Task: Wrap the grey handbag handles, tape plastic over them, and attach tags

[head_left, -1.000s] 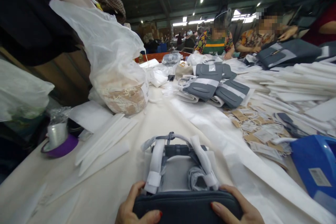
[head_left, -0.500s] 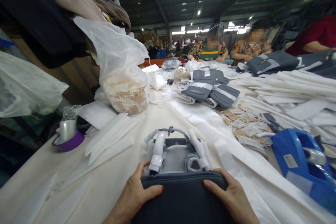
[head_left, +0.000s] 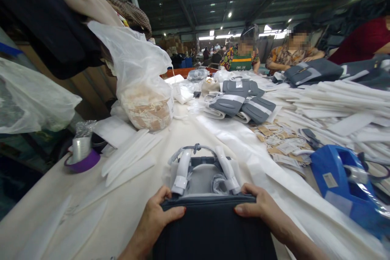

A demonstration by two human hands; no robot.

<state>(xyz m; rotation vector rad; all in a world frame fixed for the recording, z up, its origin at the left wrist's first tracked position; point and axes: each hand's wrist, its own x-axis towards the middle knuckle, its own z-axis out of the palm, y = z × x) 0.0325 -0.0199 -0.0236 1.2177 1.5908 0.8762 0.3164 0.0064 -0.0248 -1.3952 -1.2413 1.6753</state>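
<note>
A dark navy bag [head_left: 213, 231] lies at the table's near edge, partly cut off by the bottom of the view. My left hand [head_left: 158, 213] grips its far left corner, thumb on top and fingers curled over the edge. At the far right corner my right hand [head_left: 258, 207] holds it the same way. Beyond the bag's edge, straps wrapped in white padding [head_left: 183, 170] rise on both sides of a grey panel [head_left: 202, 178]. A dark clip joins them at the top. The undersides of both hands' fingers are hidden.
To the right stands a blue tape dispenser [head_left: 341, 183] beside a pile of paper tags [head_left: 283, 142]. Grey bag pieces [head_left: 240, 97] lie farther back. On the left are white foam strips [head_left: 131, 154], a purple tape roll [head_left: 83, 162] and a plastic sack [head_left: 146, 105]. Co-workers [head_left: 240, 57] sit opposite.
Both hands have shifted on the bag's far edge, the right one slightly inward and up. The edge now looks straighter and flatter. The view has moved slightly.
</note>
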